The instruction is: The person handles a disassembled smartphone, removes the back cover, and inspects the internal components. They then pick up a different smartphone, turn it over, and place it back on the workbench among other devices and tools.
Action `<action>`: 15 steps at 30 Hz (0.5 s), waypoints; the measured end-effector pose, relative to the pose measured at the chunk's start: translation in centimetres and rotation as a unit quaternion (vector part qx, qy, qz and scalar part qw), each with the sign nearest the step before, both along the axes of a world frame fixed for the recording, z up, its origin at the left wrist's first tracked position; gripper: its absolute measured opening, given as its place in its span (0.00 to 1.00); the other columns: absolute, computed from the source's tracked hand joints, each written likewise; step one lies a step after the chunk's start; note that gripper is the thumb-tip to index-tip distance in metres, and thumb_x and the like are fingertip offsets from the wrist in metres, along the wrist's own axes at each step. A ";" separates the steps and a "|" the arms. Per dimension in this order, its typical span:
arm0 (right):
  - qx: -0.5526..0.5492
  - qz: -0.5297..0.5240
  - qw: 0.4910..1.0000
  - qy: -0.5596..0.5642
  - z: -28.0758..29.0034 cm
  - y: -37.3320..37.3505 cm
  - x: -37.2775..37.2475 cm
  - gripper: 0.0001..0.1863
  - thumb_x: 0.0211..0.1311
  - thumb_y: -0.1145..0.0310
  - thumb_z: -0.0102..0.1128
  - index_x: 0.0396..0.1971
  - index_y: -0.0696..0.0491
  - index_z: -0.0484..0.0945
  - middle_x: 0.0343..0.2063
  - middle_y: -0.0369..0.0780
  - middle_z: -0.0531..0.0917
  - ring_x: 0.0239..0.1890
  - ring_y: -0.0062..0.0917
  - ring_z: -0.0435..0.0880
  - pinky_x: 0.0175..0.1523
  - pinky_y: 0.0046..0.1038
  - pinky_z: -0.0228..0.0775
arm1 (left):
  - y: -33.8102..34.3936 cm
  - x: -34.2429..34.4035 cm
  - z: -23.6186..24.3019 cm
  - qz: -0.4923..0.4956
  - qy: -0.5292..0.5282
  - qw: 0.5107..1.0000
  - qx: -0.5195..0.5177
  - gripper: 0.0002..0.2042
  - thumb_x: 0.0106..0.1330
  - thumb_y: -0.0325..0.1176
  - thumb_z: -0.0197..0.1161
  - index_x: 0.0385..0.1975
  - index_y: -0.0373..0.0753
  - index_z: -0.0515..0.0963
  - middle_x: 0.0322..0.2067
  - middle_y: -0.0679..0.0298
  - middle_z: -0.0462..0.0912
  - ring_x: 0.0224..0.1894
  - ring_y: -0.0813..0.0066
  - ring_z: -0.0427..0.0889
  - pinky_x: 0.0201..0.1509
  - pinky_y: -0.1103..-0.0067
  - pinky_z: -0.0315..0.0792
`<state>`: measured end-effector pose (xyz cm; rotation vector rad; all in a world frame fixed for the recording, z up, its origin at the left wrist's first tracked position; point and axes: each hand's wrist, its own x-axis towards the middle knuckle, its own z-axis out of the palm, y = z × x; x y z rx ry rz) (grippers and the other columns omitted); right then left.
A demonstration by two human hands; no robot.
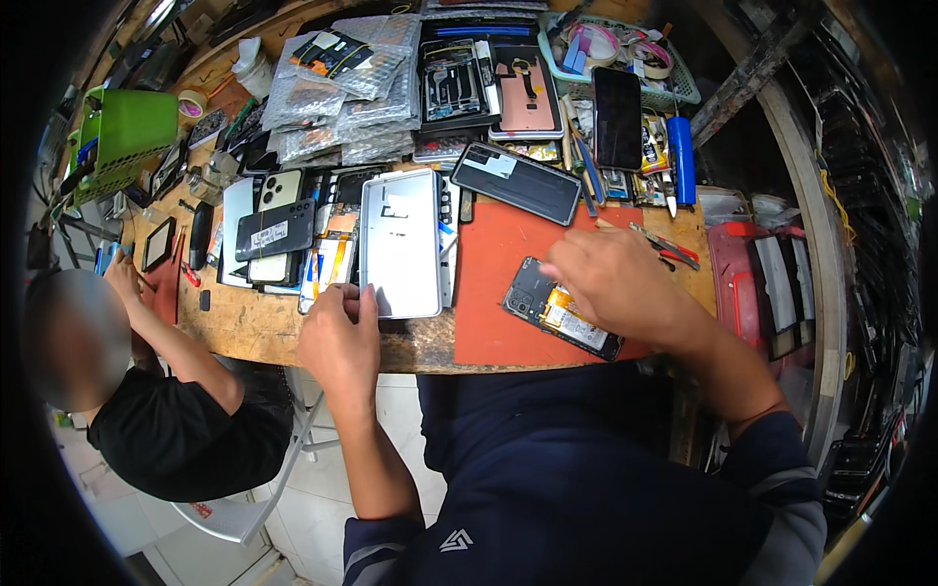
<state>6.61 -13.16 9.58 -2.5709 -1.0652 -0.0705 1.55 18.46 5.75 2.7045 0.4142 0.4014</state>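
Note:
My left hand [341, 335] has its fingers curled at the near left corner of a white tray [399, 249], gripping its edge. My right hand [611, 278] is closed, fingers bent over an opened dark phone [528, 293] with its battery and orange ribbon exposed; what the fingertips hold, if anything, is hidden. The phone lies on an orange-red mat [493, 342]. Above it lies a loose dark back panel [516, 184], tilted. Red-handled cutters [674, 249] sit right of my right hand. Left of the tray are stacked phones [274, 234] and parts.
Bubble-wrapped packs [347, 117], boxed parts [454, 83], a basket of tape rolls [611, 39] and a standing phone [616, 117] line the bench's back. A green basket [122, 142] stands left. Another person [186, 430] in a dark shirt works at the left. A red container [735, 313] is at right.

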 end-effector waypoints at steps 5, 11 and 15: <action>-0.019 0.018 0.999 0.042 0.2 -0.3 0.1 0.15 0.66 0.68 0.67 0.50 0.56 0.80 0.37 0.43 0.82 0.43 0.41 0.85 0.49 0.42 0.75 | -0.7 -0.2 -0.6 -0.052 -0.090 0.994 0.043 0.05 0.64 0.28 0.71 0.33 0.34 0.83 0.27 0.57 0.84 0.29 0.58 0.84 0.35 0.65 0.75; -0.043 -0.011 0.998 0.041 0.3 0.2 -0.1 0.18 0.69 0.69 0.65 0.55 0.57 0.78 0.37 0.43 0.82 0.42 0.40 0.85 0.50 0.40 0.76 | -2.8 -1.6 -2.0 -0.133 -0.157 0.978 0.028 0.06 0.61 0.23 0.71 0.30 0.36 0.79 0.27 0.58 0.80 0.31 0.56 0.80 0.35 0.64 0.74; -0.023 -0.025 0.998 0.052 1.5 1.2 -0.4 0.19 0.70 0.72 0.63 0.58 0.58 0.78 0.39 0.44 0.84 0.44 0.40 0.86 0.51 0.39 0.76 | -3.6 -2.4 -2.0 -0.129 -0.141 0.981 -0.007 0.06 0.62 0.22 0.71 0.30 0.36 0.79 0.28 0.58 0.80 0.32 0.56 0.80 0.35 0.63 0.74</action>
